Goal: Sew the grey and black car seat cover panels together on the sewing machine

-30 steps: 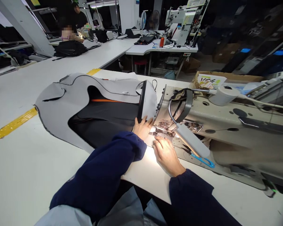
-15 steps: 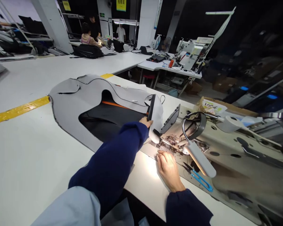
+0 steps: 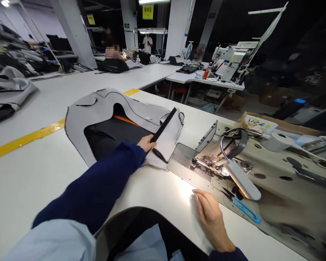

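Note:
My left hand [image 3: 146, 143] is closed on the near edge of a grey fabric piece [image 3: 80, 116], beside the black strip [image 3: 164, 125] along that edge. The piece lies on the white table with a large curved opening, black fabric [image 3: 116, 130] and an orange strip showing inside. To the right, my right hand [image 3: 209, 212] rests on the table by the sewing machine [image 3: 274, 177]. Its fingers are pressed together and bent; whether anything small is between them is hidden. The lit needle area [image 3: 206, 165] holds no fabric.
Blue-handled thread snips [image 3: 246, 210] lie on the machine bed below a grey lamp [image 3: 243, 179]. A cardboard box [image 3: 285, 127] stands behind the machine. More grey pieces [image 3: 16, 88] lie at left, beyond yellow tape [image 3: 29, 139]. People and another machine [image 3: 228, 61] are farther back.
My left hand has drawn the grey fabric piece leftward, away from the needle area. My right hand has moved back from the needle toward the table's near edge. The view has shifted slightly.

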The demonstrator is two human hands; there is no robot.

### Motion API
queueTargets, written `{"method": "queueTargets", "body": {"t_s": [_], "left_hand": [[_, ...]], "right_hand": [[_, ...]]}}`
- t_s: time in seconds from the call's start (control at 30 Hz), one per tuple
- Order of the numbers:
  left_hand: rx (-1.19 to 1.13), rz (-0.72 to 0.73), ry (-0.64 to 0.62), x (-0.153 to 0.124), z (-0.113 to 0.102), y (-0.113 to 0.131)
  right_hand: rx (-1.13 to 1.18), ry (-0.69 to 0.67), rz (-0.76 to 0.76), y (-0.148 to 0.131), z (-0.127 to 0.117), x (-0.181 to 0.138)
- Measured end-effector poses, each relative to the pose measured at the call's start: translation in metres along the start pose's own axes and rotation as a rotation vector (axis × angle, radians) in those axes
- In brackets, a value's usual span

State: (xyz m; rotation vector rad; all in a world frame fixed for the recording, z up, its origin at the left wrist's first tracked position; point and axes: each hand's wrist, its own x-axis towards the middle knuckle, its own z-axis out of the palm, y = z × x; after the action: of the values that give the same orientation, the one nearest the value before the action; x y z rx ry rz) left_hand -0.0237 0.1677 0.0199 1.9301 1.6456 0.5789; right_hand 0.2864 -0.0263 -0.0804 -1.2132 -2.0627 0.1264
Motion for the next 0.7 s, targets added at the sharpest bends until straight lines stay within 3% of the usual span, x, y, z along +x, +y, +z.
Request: {"method": "queueTargets", "body": {"t_s": [0.07,0.13,0.27,0.37,0.43,0.53,0.6,0.7], "left_hand": [[0.019,0.044,-0.042,-0.034,-0.033,0.001],[0.036,0.084,-0.122,-0.083,-0.047,0.004],[0.161,0.037,-0.417,-0.204,-0.023,0.002],[0.342,-0.013,-0.656,-0.259,-0.010,-0.002],[0.345,0.116,-0.702,-0.259,-0.015,0.001],[0.363,0.314,-0.397,-0.216,-0.021,0.009],[0.439,0.407,-0.270,-0.178,-0.013,0.010],[0.564,0.392,-0.297,-0.131,0.008,0.008]], "right_hand": [[0.017,0.015,0.010,0.002,0.000,0.004],[0.047,0.065,0.023,-0.002,-0.003,0.014],[0.151,0.154,0.031,-0.029,-0.001,0.052],[0.118,0.030,0.015,-0.055,0.018,0.081],[0.071,-0.100,0.002,-0.070,0.039,0.092],[0.085,-0.201,0.061,-0.090,0.067,0.092],[0.124,-0.186,0.153,-0.098,0.078,0.086],[0.154,-0.119,0.214,-0.099,0.081,0.076]]}}
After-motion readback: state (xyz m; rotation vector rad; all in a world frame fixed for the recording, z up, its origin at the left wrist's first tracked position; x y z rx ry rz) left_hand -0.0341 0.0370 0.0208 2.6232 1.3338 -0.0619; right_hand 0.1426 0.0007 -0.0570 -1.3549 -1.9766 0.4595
